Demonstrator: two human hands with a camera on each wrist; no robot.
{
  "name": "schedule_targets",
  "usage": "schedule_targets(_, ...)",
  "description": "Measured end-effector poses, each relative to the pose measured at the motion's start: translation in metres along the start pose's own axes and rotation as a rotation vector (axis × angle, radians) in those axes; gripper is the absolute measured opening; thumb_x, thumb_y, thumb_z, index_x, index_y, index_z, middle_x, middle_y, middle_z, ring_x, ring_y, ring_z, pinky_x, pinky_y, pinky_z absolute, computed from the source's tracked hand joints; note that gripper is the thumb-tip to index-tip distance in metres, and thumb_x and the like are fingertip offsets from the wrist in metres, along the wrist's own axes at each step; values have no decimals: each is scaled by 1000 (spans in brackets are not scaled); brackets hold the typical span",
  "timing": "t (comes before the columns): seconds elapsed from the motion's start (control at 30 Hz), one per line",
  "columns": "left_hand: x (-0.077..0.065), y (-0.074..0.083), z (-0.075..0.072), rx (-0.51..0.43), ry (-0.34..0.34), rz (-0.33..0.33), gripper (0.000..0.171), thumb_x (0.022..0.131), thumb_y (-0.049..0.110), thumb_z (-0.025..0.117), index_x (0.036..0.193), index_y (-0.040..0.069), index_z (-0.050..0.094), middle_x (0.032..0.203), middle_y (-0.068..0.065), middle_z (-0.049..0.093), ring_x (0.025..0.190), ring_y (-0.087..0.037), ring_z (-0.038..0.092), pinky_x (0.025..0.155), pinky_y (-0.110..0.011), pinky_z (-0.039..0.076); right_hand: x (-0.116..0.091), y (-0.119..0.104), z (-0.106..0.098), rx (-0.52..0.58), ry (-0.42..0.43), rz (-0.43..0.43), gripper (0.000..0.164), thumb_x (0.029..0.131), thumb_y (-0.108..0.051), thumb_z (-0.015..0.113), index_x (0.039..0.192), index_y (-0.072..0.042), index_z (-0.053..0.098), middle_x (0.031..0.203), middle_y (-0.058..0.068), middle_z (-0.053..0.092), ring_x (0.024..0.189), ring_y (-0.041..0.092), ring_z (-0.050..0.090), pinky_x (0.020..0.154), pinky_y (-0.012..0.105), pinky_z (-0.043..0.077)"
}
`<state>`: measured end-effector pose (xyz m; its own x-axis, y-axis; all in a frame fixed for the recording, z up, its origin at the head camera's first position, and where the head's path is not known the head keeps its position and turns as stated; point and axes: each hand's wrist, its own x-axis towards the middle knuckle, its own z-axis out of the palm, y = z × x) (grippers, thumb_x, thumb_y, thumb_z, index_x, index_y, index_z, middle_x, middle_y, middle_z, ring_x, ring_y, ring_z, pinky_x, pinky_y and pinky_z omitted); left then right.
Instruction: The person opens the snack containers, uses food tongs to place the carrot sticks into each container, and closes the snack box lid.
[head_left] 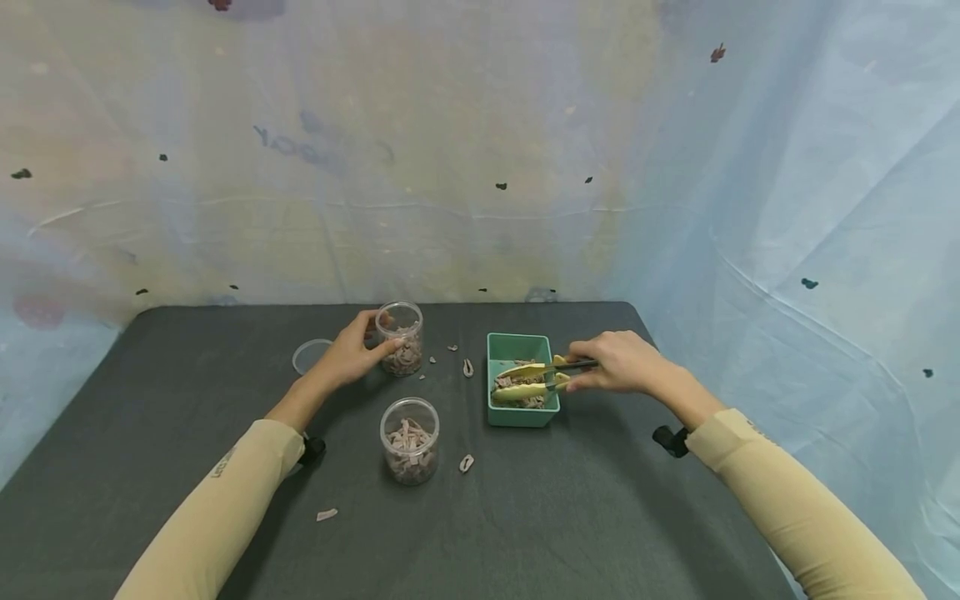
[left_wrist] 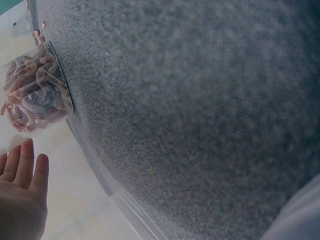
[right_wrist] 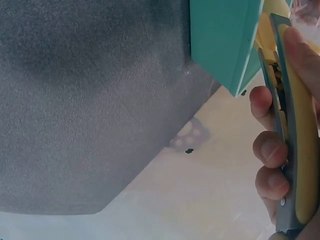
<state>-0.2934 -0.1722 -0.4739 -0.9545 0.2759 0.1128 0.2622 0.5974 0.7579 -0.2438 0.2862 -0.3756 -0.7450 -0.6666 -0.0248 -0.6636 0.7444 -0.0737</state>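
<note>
My left hand (head_left: 352,354) holds the farther clear jar (head_left: 402,354), thumb in front and fingers around its far left side. Pale, brownish curled strips (left_wrist: 37,95) partly fill this jar, seen close up in the left wrist view. My right hand (head_left: 615,361) grips yellow-and-grey tongs (right_wrist: 303,135) by the handles. The yellow tong heads (head_left: 521,392), a little apart, reach down into a green rectangular box (head_left: 525,418) among more strips. Whether a strip is between the heads, I cannot tell. A second clear jar (head_left: 410,471) with strips stands nearer me.
Beside my left wrist lies a round clear lid (head_left: 306,357). Loose strips dot the dark table (head_left: 555,517): one ring-shaped piece (head_left: 468,367) by the box, another (head_left: 467,463) by the near jar, a flat piece (head_left: 327,515) at front left. A pale sheet (head_left: 420,167) hangs behind.
</note>
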Motion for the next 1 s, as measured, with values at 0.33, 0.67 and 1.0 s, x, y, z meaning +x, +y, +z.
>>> schedule_targets(0.33, -1, 0, 0, 0, 3, 3, 74, 102, 52, 63, 152, 5, 37, 154, -21, 45, 142, -49, 42, 114, -65, 36, -7, 6, -11, 26, 64, 47, 34, 87, -48, 82, 107, -21, 75, 104, 0, 78, 74, 10, 68, 62, 36, 55)
schedule_targets(0.67, -2, 2, 0, -5, 3, -4, 71, 102, 51, 64, 151, 6, 38, 154, -20, 45, 143, -48, 41, 115, -63, 36, -7, 8, -25, 7, 97, 83, 35, 86, -46, 83, 105, -18, 74, 98, -1, 77, 69, 8, 63, 59, 36, 51)
schedule_targets(1.0, -1, 1, 0, -6, 2, -6, 71, 102, 51, 63, 151, 5, 38, 154, -21, 45, 143, -49, 40, 115, -64, 36, -6, 10, -26, 5, 84, 96, 36, 86, -49, 82, 105, -19, 73, 99, -1, 77, 69, 7, 61, 57, 33, 49)
